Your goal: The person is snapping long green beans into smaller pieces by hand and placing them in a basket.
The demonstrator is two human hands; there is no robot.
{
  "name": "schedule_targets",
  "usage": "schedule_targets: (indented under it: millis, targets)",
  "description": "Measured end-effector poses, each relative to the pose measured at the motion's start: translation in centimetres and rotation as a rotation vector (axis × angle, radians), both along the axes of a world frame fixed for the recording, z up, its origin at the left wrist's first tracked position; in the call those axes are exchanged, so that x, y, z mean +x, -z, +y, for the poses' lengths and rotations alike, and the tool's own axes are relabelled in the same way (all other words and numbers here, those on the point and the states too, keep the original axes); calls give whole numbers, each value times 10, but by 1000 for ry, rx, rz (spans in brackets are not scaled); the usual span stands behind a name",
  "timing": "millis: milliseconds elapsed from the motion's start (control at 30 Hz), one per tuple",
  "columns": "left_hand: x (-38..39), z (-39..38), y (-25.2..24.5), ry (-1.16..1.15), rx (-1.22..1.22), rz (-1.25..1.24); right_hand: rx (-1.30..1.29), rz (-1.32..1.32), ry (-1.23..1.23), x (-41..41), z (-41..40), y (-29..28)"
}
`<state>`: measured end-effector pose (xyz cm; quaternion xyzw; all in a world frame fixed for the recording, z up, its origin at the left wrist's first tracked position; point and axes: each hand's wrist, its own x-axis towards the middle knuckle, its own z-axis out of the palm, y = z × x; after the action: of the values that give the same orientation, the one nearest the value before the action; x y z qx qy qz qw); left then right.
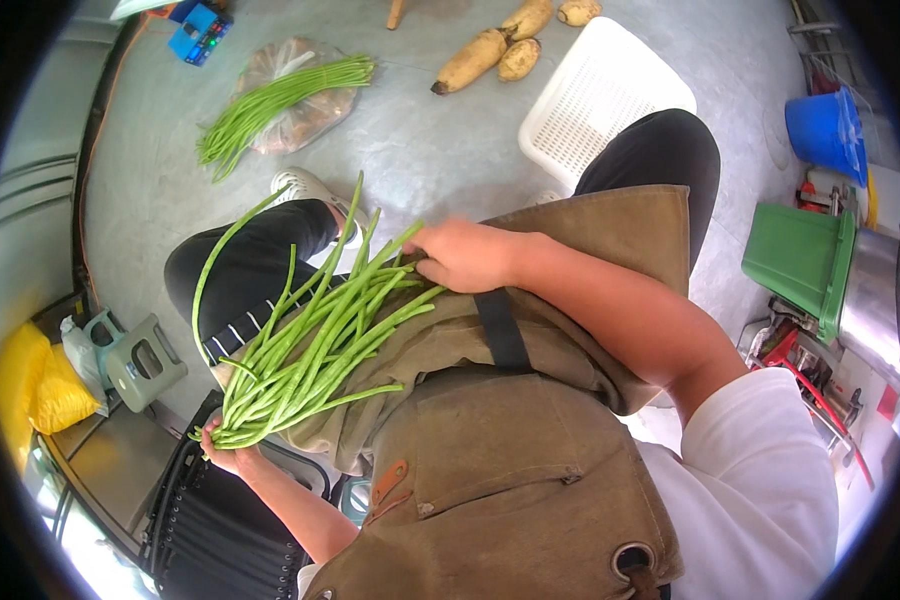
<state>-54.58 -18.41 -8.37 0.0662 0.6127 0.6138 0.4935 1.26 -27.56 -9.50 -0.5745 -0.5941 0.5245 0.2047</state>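
Note:
A bunch of long green yardlong beans (315, 345) lies across my lap over a brown canvas apron (510, 450). My left hand (223, 448) is closed around one gathered end of the bunch, at the lower left. At the other end, my right hand (457, 255) is at the bean tips, its fingers bent and partly hidden; whether it grips a bean cannot be told. On the floor ahead, a second bundle of yardlong beans (285, 105) rests on a clear plastic bag (322, 124) with brownish contents.
Several lotus roots (472, 61) lie on the floor beside a white perforated plastic basket (607, 90). At the right stand a blue bucket (825, 135) and a green bin (795, 262). A grey-green plastic stool (146, 364) and a yellow bag (60, 390) are at the left.

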Motion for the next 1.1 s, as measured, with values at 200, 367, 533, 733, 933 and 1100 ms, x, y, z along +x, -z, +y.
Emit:
schedule_targets:
  millis: [200, 367, 533, 733, 933, 1100]
  targets:
    - [8, -1, 0, 11, 17, 57, 12, -95, -178, -5, -3, 7]
    - [-7, -3, 3, 85, 64, 217, 87, -160, -104, -9, -3, 8]
    - [-2, 3, 0, 51, 54, -39, 17, -107, 434, -24, 8, 43]
    - [-6, -2, 7, 25, 25, 60, -569, 856, 983, 5, 30, -5]
    - [-14, 5, 19, 97, 46, -77, -406, 948, 592, 39, 45, -34]
    - [-63, 4, 27, 200, 145, -6, -259, 398, -4, 31, 80, -30]
